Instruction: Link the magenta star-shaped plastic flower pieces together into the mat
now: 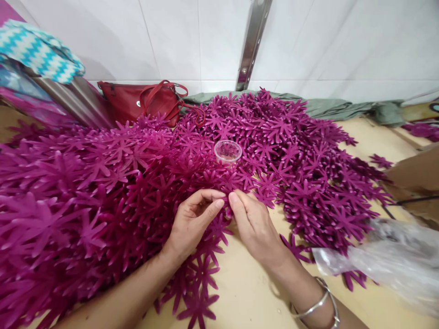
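Observation:
My left hand [192,221] and my right hand [256,226] meet near the middle, thumbs and forefingers pinched with the tips almost touching. Whatever sits between the fingertips is too small to make out against the purple behind it. Just beyond them stands a small clear plastic cup [228,151], its contents hard to see. Purple flower-shaped petal pieces [133,196] are heaped all around, highest on the left and at the back. Several loose flower pieces [198,308] lie in front of my left wrist. A silver bangle circles my right wrist.
A red handbag [137,103] leans by the white tiled wall at the back left. Left of it is a blue-and-white zigzag cloth [39,50]. Crumpled clear plastic [394,265] and a cardboard box [416,180] sit at the right. Green-grey fabric [339,109] runs along the back.

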A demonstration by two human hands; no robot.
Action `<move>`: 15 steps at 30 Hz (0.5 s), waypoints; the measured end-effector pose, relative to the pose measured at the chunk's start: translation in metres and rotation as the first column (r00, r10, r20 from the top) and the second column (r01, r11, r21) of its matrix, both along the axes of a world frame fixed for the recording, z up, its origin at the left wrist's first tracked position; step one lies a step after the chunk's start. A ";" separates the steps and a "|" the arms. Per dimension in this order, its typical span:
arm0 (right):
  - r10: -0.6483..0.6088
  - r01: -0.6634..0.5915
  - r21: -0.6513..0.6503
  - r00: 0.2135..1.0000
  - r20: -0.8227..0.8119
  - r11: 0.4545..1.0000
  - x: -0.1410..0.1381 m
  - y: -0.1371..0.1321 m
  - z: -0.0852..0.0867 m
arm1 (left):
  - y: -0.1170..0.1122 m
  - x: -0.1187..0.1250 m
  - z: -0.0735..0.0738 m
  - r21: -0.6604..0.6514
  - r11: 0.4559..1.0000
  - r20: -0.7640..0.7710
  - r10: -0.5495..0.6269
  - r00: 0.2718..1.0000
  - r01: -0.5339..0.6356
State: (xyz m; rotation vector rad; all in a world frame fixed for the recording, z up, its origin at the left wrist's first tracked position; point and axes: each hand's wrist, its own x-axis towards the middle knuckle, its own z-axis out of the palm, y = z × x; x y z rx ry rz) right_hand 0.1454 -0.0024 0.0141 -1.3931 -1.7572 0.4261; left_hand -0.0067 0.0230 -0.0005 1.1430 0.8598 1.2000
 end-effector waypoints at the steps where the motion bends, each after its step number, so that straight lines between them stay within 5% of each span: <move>1: 0.004 -0.005 0.035 0.999 0.031 0.999 0.000 0.000 -0.002 | 0.000 0.000 0.000 0.012 1.000 -0.013 0.002 1.000 -0.002; 11: -0.025 0.027 0.201 1.000 -0.011 0.979 0.003 0.004 -0.003 | 0.002 0.000 -0.002 0.013 0.994 -0.008 0.106 0.994 -0.106; 15: -0.021 0.044 0.099 0.975 -0.222 0.994 0.001 0.003 0.000 | 0.003 -0.002 -0.003 0.125 0.984 -0.031 0.134 0.990 -0.129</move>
